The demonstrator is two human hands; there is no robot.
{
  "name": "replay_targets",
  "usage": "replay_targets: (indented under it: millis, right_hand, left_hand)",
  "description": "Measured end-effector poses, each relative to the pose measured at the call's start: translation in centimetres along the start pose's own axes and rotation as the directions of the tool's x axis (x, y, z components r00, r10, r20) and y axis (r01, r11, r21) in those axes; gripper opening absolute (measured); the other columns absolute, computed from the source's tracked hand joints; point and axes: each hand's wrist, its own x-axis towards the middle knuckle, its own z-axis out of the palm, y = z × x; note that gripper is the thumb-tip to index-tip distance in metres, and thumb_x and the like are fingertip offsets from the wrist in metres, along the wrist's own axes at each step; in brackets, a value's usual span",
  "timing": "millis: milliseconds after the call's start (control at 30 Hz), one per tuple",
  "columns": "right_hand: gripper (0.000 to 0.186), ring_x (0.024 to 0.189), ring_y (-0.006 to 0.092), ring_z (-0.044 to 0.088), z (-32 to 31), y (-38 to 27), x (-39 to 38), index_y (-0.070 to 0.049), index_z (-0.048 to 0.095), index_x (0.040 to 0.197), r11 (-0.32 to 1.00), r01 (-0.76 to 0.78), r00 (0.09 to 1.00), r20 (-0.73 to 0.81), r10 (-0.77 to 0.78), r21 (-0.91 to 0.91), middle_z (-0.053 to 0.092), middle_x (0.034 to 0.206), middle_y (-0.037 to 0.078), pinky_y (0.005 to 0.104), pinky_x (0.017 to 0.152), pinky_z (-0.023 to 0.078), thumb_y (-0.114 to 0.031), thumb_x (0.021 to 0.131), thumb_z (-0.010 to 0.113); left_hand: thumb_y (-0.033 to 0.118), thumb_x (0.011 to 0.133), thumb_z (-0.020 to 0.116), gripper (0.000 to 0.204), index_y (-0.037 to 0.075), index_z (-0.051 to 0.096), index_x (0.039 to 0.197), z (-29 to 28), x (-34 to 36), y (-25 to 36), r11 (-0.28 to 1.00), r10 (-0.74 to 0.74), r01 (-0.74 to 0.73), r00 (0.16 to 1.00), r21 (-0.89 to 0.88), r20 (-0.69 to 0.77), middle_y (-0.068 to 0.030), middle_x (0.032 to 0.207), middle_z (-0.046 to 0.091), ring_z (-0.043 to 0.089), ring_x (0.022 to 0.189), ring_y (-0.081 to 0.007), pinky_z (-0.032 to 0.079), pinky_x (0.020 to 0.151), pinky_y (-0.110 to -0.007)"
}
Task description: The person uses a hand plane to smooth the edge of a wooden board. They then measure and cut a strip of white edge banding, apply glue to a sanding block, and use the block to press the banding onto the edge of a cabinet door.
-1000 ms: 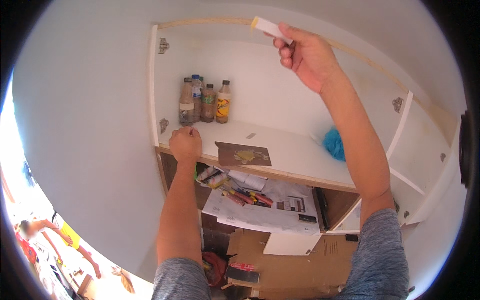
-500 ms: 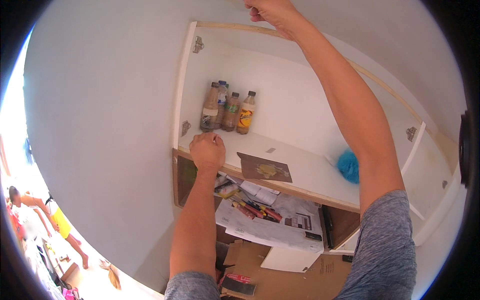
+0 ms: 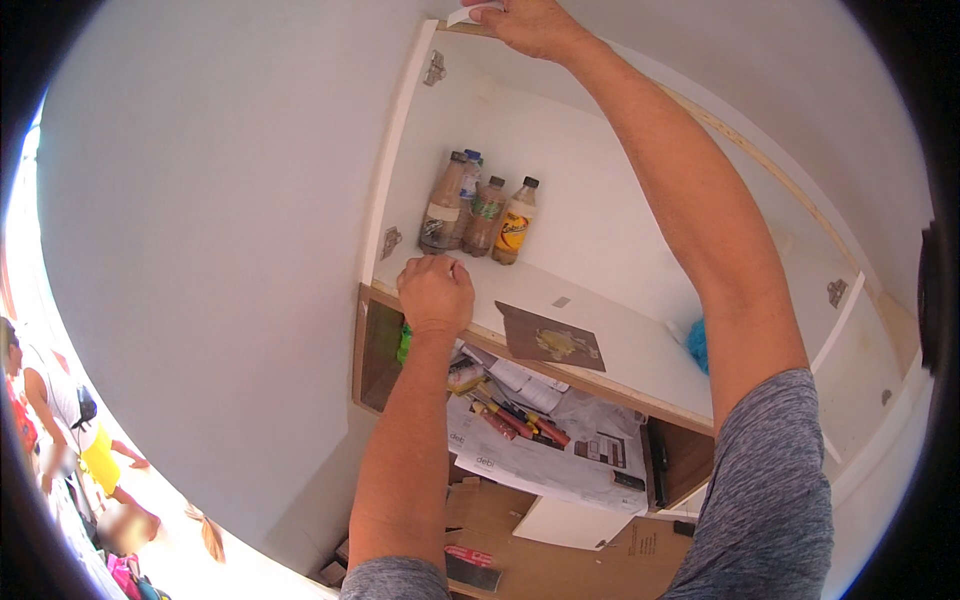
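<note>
My left hand (image 3: 435,293) rests closed on the front edge of a white shelf (image 3: 610,330) inside an open wall cabinet. My right hand (image 3: 535,22) reaches up to the cabinet's top edge and grips a small flat white piece (image 3: 470,14) there. Several plastic bottles (image 3: 480,212) with brownish and yellow contents stand at the back left of the shelf, just beyond my left hand. A dark flat sheet (image 3: 550,340) with a yellowish stain lies on the shelf to the right of that hand.
A blue thing (image 3: 697,345) sits on the shelf behind my right arm. Below the shelf lie papers (image 3: 545,455), pens and markers (image 3: 515,418). Cardboard (image 3: 560,560) lies lower down. Metal hinges (image 3: 434,68) are on the cabinet's side. People stand far down at the left (image 3: 60,420).
My right hand has carried the white piece up and left to the cabinet's top edge. The view has shifted, so the cabinet sits further right. My left hand stays on the shelf edge.
</note>
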Motion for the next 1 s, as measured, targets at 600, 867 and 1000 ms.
replay_targets:
  millis: [600,867,1000]
  right_hand:
    - [0.034,0.112,0.0443,0.065,0.7,-0.7,0.1,0.002,0.073,0.116,0.981,0.062,0.998,0.001,-0.063,-0.182,0.069,0.118,0.029,0.0472,0.099,0.052,-0.022,0.092,0.068]
    - [0.030,0.107,0.0464,0.066,0.7,-2.6,-0.3,0.001,0.074,0.114,0.987,0.068,0.996,-0.043,-0.075,-0.146,0.069,0.116,0.030,0.0480,0.097,0.052,-0.018,0.092,0.065]
    - [0.030,0.106,0.0450,0.067,1.9,-2.4,-0.1,0.000,0.075,0.113,0.977,0.061,0.995,-0.062,-0.075,-0.203,0.069,0.115,0.030,0.0480,0.097,0.052,-0.020,0.092,0.067]
  left_hand:
    - [0.022,0.090,0.066,0.018,0.006,0.074,0.086,-0.1,0.1,0.2,1.000,-0.009,0.009,1.000,-0.013,0.007,-0.0124,0.093,0.072,0.064,0.098,-0.0322,0.047,0.093,-0.046]
    - [0.022,0.090,0.066,0.018,0.006,0.074,0.088,-0.4,0.1,0.0,1.000,-0.021,0.021,1.000,-0.013,0.017,-0.0121,0.095,0.072,0.063,0.100,-0.0327,0.047,0.094,-0.047]
    - [0.023,0.090,0.066,0.019,0.006,0.074,0.091,-0.4,0.0,0.1,0.999,-0.035,0.036,0.999,-0.033,0.030,-0.0125,0.098,0.072,0.063,0.101,-0.0329,0.046,0.095,-0.047]
